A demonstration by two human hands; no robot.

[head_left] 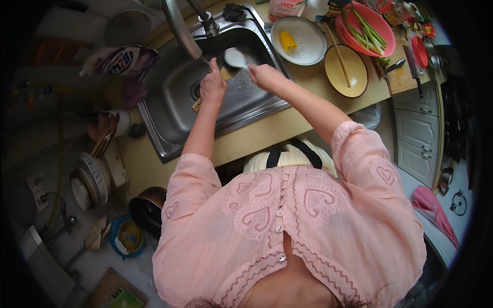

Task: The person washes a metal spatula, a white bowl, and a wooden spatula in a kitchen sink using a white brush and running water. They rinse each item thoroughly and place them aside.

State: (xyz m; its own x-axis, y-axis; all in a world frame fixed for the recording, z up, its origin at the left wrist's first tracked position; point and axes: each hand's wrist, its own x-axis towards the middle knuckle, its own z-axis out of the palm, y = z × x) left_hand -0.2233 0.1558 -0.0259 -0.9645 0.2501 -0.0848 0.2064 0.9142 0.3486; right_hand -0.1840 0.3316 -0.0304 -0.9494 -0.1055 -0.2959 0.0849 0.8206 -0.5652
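Note:
Both of my hands are over the metal sink (169, 110). My left hand (213, 84) is closed round a flat, light-brown wooden piece (226, 73), whose other end shows below the palm; its kind is unclear. The tip of the curved metal faucet (181, 31) is just above that hand. In my right hand (267, 78), fingers wrapped round its handle, is a white spoon (235, 58). Its bowl hangs over the basin, slightly right of the left hand. Wet drops show on the basin floor.
Right of the sink are a white bowl (313, 43) with a yellow piece in it, a yellow bowl (331, 77) with a wooden stick, and a pink basin (387, 41) of green stalks. A knife (412, 64) lies on a cutting board (403, 82). Stacked bowls (87, 182) stand left.

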